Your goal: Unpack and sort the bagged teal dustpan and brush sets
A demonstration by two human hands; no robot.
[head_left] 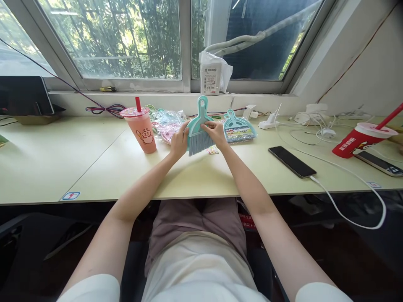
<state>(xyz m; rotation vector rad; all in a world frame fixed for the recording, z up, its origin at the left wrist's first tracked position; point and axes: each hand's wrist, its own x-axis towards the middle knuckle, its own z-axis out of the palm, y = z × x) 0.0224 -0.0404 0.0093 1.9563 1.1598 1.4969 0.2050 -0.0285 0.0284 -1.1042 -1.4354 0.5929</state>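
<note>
A small teal brush with grey bristles point(200, 143) is held up over the table, its looped handle on top and a teal dustpan partly visible behind it. My left hand point(180, 140) is closed on the dustpan's left edge. With fingers pinched, my right hand point(215, 131) grips the brush near the base of its handle. Just right of my right hand lies another teal dustpan set point(239, 129) in clear wrapping. Behind my left hand are several plastic-wrapped pieces point(166, 121), pink and pale blue. A small colourful packet point(213, 150) rests under the brush.
A pink drink cup point(143, 131) stands to the left. On the right are a black phone point(292, 161) with a white cable, a tilted red cup point(360, 140), and chargers. A boxed item point(210, 79) sits on the windowsill; a dark screen point(25, 95) stands far left.
</note>
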